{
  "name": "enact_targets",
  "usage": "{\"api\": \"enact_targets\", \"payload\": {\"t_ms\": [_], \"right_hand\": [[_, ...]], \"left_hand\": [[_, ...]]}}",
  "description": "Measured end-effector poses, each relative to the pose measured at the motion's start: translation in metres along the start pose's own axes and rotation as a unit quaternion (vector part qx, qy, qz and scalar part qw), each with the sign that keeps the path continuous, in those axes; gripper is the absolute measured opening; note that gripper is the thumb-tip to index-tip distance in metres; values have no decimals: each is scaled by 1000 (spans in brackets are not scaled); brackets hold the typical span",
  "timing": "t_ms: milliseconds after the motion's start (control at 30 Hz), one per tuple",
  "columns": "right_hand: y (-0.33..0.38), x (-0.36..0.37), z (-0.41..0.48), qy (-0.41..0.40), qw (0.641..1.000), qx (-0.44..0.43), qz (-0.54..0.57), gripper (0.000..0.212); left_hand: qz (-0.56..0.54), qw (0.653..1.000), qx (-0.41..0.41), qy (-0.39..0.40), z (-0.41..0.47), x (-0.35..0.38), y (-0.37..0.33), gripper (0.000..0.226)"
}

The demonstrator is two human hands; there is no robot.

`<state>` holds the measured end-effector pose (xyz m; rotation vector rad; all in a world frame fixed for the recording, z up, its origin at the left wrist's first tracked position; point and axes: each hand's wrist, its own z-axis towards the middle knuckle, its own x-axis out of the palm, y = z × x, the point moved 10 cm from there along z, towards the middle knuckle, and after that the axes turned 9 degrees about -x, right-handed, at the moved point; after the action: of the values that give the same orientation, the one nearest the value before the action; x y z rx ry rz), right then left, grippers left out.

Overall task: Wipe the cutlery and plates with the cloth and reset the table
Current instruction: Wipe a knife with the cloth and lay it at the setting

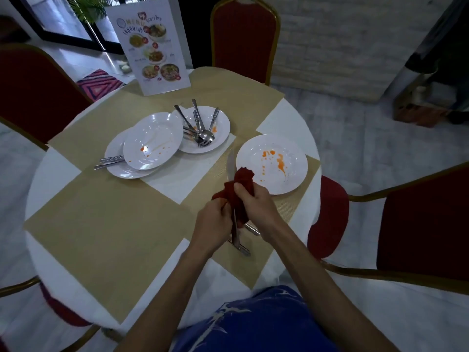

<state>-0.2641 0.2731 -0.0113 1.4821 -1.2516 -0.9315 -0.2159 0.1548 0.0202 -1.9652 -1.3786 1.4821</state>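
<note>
My right hand (256,208) grips a bunched red cloth (239,189) that is wrapped around a table knife (231,163). The knife's blade sticks out above the cloth. My left hand (214,224) holds the knife by its handle, just below the cloth. A white plate (291,174) with orange sauce spots lies to the right of the hands. Further back, two stacked stained plates (152,141) sit on the left. Behind them a third plate (220,123) carries several spoons and forks (200,130). More cutlery (243,247) lies on the mat under my hands.
The round white table (63,275) has beige placemats (101,224). A standing menu card (149,44) is at the back. Cutlery (109,161) pokes out from under the left stack. Red chairs with gold frames (418,224) ring the table.
</note>
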Motion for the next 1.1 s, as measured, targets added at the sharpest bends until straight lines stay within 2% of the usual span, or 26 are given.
{"api": "enact_targets", "payload": {"t_ms": [100,200,333,567,700,800,967,1100], "right_hand": [[15,-9,5,-5,999,-36,-23,12],[24,-9,8,13,998,-48,-39,15],[26,1,8,45,994,-59,-77,22],[30,9,9,88,992,-62,-61,25],[22,14,9,103,994,-25,8,21],[13,18,4,126,991,12,45,25],[1,19,-4,128,977,81,150,22],[2,14,-3,121,978,83,151,15]], "left_hand": [[50,998,1,41,3,-2,-2,33],[115,993,9,38,8,-16,-11,36],[70,996,-3,56,12,-20,-18,23],[74,996,-12,42,14,-25,-12,25],[27,999,-40,-23,17,-40,-5,26],[-16,996,-63,-66,20,-50,2,14],[-64,994,-79,-40,30,-42,11,20],[-229,966,-121,-15,34,-33,22,24]]}}
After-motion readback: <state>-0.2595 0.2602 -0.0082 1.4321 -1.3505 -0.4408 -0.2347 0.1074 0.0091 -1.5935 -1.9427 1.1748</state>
